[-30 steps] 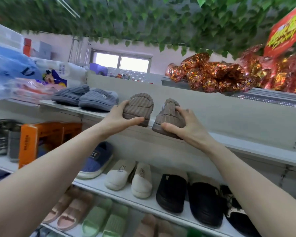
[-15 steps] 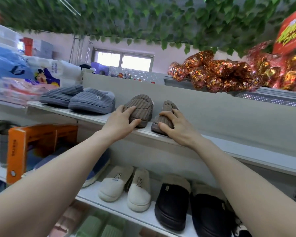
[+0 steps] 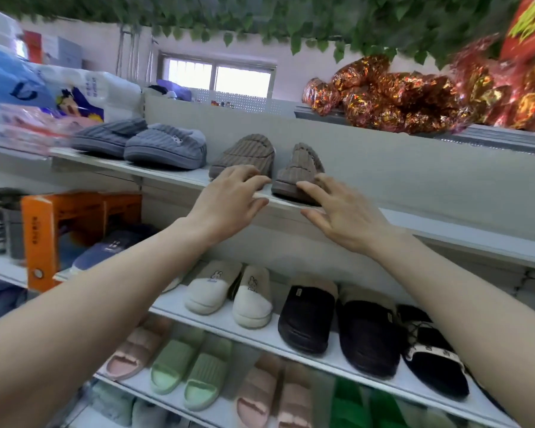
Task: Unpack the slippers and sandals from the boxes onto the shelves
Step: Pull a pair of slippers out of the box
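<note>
Brown slippers (image 3: 243,156) sat side by side on the upper shelf (image 3: 179,177), right of a grey pair (image 3: 142,143). Left hand (image 3: 229,202) and right hand (image 3: 340,217) hovered just in front of them, fingers spread and loose, gripping nothing
</note>
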